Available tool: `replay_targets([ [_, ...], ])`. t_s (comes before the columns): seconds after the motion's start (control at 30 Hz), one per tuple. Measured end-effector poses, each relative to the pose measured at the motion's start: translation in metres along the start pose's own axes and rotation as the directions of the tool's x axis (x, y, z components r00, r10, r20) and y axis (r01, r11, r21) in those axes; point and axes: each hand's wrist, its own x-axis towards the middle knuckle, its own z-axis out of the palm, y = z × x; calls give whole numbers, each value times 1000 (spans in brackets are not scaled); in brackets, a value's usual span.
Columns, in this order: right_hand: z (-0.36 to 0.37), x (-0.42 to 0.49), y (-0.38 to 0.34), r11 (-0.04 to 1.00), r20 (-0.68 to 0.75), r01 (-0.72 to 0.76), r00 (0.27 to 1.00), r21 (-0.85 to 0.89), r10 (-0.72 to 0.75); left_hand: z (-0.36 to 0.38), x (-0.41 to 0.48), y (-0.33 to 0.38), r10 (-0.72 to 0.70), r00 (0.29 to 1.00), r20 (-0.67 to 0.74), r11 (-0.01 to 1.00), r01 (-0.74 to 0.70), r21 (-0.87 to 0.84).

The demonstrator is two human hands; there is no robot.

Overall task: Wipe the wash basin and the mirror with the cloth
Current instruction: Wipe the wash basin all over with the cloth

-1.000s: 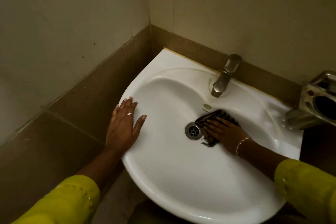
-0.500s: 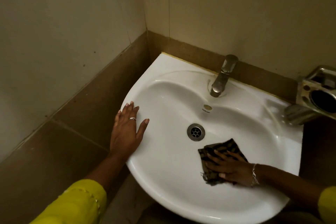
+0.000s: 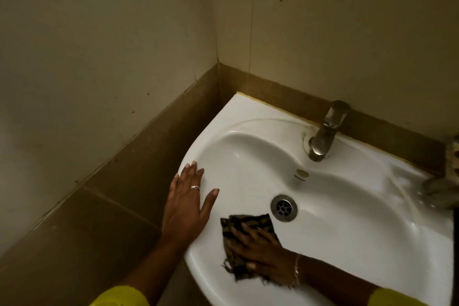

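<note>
A white wash basin is fixed in the corner of the wall. My right hand presses a dark patterned cloth flat against the bowl's near-left slope, just left of the metal drain. My left hand lies flat on the basin's left rim, fingers spread, a ring on one finger, holding nothing. No mirror is in view.
A metal tap stands at the back of the basin. A blurred metal fitting juts in at the right edge. Beige walls with a brown tile band close in on the left and behind.
My right hand has swept the cloth from beside the drain down to the near side, then left across the bowl. The view has tilted up and left. My left hand has stayed on the rim.
</note>
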Motion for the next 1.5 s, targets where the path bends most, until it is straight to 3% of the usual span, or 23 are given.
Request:
replay_targets([
  [0.07, 7, 22, -2, 998, -176, -61, 983, -31, 55, -1, 0, 0, 2, 1000, 4, 1000, -2, -8],
  [0.2, -18, 63, 7, 987, -257, -148, 953, 58, 158, -2, 0, -1, 6, 1000, 25, 1000, -6, 26],
  [0.3, -32, 79, 21, 973, -210, -232, 951, 5, 228, 0, 1, -1, 0, 1000, 12, 999, 0, 36],
  [0.6, -56, 83, 77, 857, -242, -403, 910, -322, 337, -2, 0, 2, -12, 1000, -4, 1000, 12, 7],
  [0.77, -47, 68, 63, 806, -291, -542, 831, -238, 473, -2, -1, 1, -13, 1000, 4, 1000, 13, 9],
  [0.93, -14, 60, 49, 757, -223, -649, 751, -72, 622, -1, 0, 1, -9, 1000, 5, 1000, 9, 22],
  [1.0, -4, 65, 40, 769, -152, -639, 760, -4, 631, -1, 0, 2, -7, 1000, 7, 1000, 7, 29],
  [1.17, -15, 53, 13, 818, -184, -569, 798, 84, 574, 0, 1, 1, -2, 1000, 18, 999, 1, 54],
  [1.27, -10, 44, 1, 867, -72, -481, 867, 133, 492, 0, 1, 1, -11, 1000, 23, 999, 10, 49],
  [1.5, -2, -5, 11, 952, -45, -224, 970, 210, 239, -1, 1, 2, -4, 1000, 18, 999, 4, 40],
])
